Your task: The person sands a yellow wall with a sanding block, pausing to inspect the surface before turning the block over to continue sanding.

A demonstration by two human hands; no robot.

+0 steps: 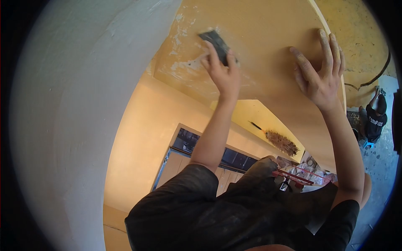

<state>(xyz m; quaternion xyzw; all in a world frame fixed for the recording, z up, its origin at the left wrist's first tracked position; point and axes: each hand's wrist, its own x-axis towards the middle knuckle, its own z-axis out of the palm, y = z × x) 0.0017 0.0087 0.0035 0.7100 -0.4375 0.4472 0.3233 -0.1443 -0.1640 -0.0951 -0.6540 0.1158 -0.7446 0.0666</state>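
Where the yellow panel (259,33) shows white, grips sanding block (214,41) under clenched left hand (224,74) fingertips — right hand (320,79) released, splayed flat.

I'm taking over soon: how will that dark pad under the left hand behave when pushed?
Probably light: the left hand pins the dark pad with fingers alone. Flat, thin, it should slide, not roll. Scuffed pale patches on the board suggest it drags.

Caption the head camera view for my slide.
Left hand holds a dark block against the ochre panel; right hand lies flat on it.
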